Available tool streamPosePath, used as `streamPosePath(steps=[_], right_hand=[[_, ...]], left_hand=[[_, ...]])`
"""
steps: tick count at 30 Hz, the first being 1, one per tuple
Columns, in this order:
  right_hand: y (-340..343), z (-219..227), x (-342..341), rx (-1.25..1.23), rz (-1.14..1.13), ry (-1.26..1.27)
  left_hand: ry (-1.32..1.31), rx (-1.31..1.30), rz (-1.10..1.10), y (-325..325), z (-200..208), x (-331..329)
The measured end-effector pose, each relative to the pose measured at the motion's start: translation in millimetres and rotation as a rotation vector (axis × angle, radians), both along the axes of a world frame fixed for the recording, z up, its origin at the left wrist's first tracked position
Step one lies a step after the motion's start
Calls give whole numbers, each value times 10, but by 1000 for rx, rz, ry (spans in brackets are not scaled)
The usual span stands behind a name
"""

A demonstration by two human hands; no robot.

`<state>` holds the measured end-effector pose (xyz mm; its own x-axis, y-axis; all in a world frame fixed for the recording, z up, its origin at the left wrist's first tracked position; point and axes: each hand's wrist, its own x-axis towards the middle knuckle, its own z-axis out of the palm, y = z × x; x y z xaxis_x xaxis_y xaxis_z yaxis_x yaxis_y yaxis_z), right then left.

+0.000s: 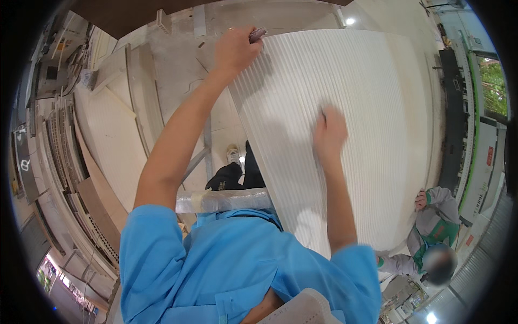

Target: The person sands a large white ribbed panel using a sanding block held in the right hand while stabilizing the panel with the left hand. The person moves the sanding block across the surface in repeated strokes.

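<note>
A large white panel with fine parallel ribs (372, 129) stretches out in front of me and to my right. At its far left corner my left hand (236, 51) is closed around a small dark purplish-brown block (258, 35). Whether that hand also grips the panel's edge, I cannot tell. My right hand (331, 135) is over the middle of the ribbed face, blurred by motion, with its fingers curled in. A thin dark bit shows at its fingertips, too smeared to name. Contact between this hand and the ribs cannot be made out.
A co-worker in grey and green (440, 221) is at the panel's right edge, one hand near it. Stacked boards and strips (65, 162) line the left side. A plastic-wrapped roll or bar (221, 201) lies across at my waist. A dark board (162, 11) juts in above.
</note>
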<state>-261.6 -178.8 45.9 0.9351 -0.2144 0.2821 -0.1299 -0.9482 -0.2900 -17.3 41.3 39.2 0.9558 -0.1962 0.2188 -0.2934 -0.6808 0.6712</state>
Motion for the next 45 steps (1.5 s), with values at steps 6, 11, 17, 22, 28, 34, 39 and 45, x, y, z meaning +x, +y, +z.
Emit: streamPosePath(steps=[6,11,17,22,28,34,39,45], right_hand=[[208,300,-1520,137,-140,81],[539,132,201,55,-12,-173],[478,91,1199,118,-41,-61],[79,-60,-1088,-9,-101,-57],[-209,301,-2715,194,-273,74],[-425,154,-1768,365,-266,10],[-344,109,-892,213,-159,23],[-164,-173,1140,127,-25,-103]], left_hand=[[51,-60,11,258,231,-145],[26,-6,-8,445,347,-273],[-24,44,-16,179,141,-675],[4,25,-1,15,17,-924],[25,-24,8,-220,-38,-745],[22,15,-13,-293,-30,-495],[105,-44,-4,-300,7,-259],[70,-5,7,-217,21,137]])
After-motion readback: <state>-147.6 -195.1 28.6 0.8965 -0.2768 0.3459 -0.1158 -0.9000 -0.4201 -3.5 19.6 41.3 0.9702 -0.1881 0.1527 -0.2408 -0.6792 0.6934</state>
